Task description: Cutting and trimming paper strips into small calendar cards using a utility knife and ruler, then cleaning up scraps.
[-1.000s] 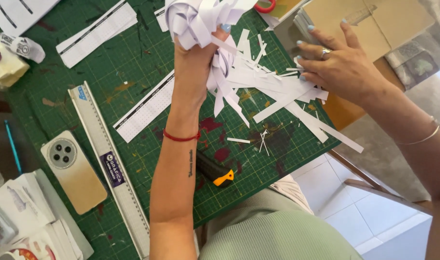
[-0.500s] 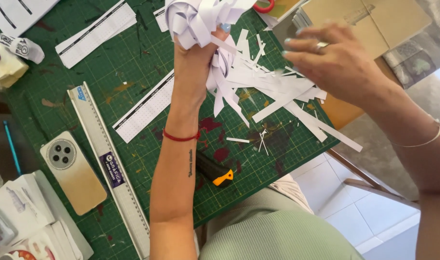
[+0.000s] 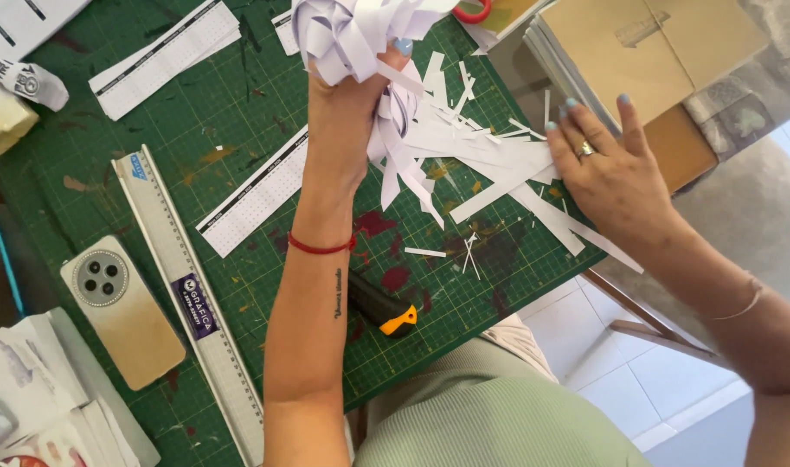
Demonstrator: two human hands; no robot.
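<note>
Single head cam, looking steeply down from above the person's own lap, close in on the green cutting mat; both forearms are entering from the bottom edge. Floor tiles showing lower right. No second view overlapping.

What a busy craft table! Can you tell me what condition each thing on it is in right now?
left hand: closed around a bunch of paper strips, lifted off the mat.
right hand: open, flat on the loose paper strips.
loose paper strips: scattered over the cutting mat.
cutting mat: paint-stained, lying flat.
utility knife: lying on the mat; blade not visible.
ruler: flat on the mat.
phone: face down.
</note>
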